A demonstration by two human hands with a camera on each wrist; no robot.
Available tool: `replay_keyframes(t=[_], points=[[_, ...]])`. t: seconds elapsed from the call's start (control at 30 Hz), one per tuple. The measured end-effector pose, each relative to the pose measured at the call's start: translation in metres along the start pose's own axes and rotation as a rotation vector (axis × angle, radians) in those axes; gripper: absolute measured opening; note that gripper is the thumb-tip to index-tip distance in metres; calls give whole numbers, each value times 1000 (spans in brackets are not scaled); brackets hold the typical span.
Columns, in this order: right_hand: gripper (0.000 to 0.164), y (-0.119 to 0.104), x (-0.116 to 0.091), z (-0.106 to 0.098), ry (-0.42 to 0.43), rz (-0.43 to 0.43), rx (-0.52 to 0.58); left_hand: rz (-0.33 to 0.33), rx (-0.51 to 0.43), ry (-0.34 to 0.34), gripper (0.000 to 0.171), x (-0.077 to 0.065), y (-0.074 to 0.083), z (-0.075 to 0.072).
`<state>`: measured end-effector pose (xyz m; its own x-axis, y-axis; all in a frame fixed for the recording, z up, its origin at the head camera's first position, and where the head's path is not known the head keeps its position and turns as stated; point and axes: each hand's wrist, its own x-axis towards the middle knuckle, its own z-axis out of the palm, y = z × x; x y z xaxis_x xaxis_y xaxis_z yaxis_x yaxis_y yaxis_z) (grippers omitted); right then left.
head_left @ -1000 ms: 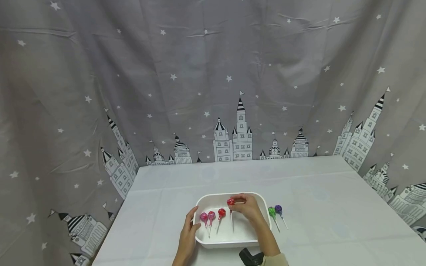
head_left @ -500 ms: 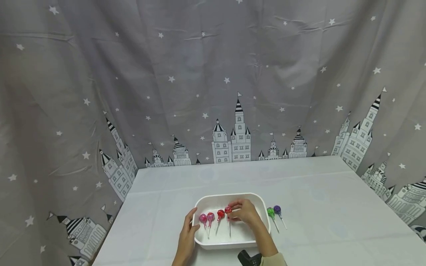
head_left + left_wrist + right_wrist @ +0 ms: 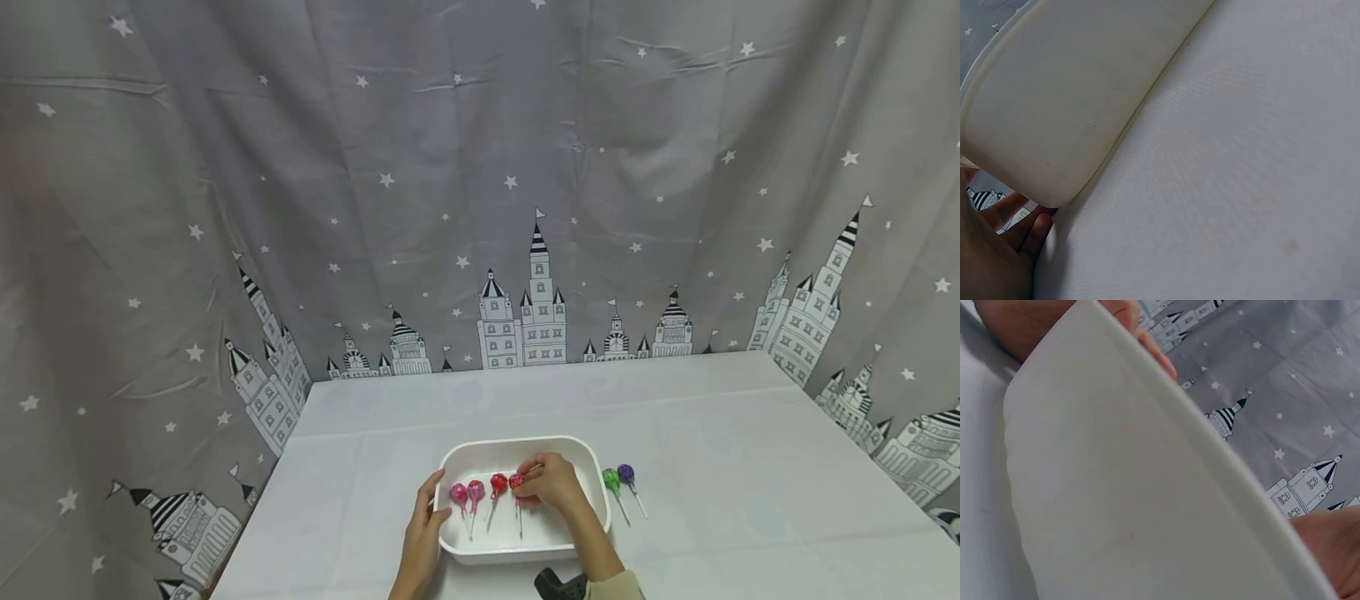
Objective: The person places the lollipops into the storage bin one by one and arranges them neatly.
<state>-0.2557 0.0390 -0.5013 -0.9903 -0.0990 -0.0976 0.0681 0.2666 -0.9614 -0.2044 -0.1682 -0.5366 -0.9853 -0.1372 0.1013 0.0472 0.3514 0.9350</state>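
Observation:
A white tray (image 3: 551, 540) stands on the table. My left hand (image 3: 423, 533) grips its left side, thumb over the rim and fingers along the outer wall; the left wrist view shows these fingers (image 3: 1034, 234) by the tray's corner. Inside the tray my right hand (image 3: 555, 485) pinches a red lollipop (image 3: 516, 481) near its head, its stick pointing towards me. Left of it lie another red lollipop (image 3: 498, 483) and two pink ones, a left pink lollipop (image 3: 458, 493) and a right pink lollipop (image 3: 476, 491). In the right wrist view the tray wall (image 3: 1116, 462) hides most of the work.
Right of the tray, a green lollipop (image 3: 612, 480) and a purple lollipop (image 3: 627, 475) lie on the white-covered table (image 3: 720, 467). A grey curtain (image 3: 420, 208) with stars and castles hangs behind the table. A black device (image 3: 558, 585) is at my right wrist.
My right hand has lowered the red lollipop into the tray, beside the other red one. The left hand keeps its grip on the tray.

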Motion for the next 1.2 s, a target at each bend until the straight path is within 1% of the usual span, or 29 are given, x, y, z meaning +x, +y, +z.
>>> replay_keyframes(t=[0.23, 0.37, 0.63, 0.77, 1.2], points=[[24, -1, -1, 0, 11, -30, -82, 8, 5, -8, 50, -1, 0, -1], [24, 0, 1, 1, 16, -25, -115, 19, 11, -4, 50, 1, 0, -1], [25, 5, 5, 3, 11, 0, -112, 27, 15, 5, 50, 2, -3, 0], [25, 9, 9, 3, -3, -6, -100, 26, 15, 6, 50, 2, -4, 0], [24, 6, 7, 4, -18, -6, -126, 28, -4, 2, 50, 1, -2, 0]])
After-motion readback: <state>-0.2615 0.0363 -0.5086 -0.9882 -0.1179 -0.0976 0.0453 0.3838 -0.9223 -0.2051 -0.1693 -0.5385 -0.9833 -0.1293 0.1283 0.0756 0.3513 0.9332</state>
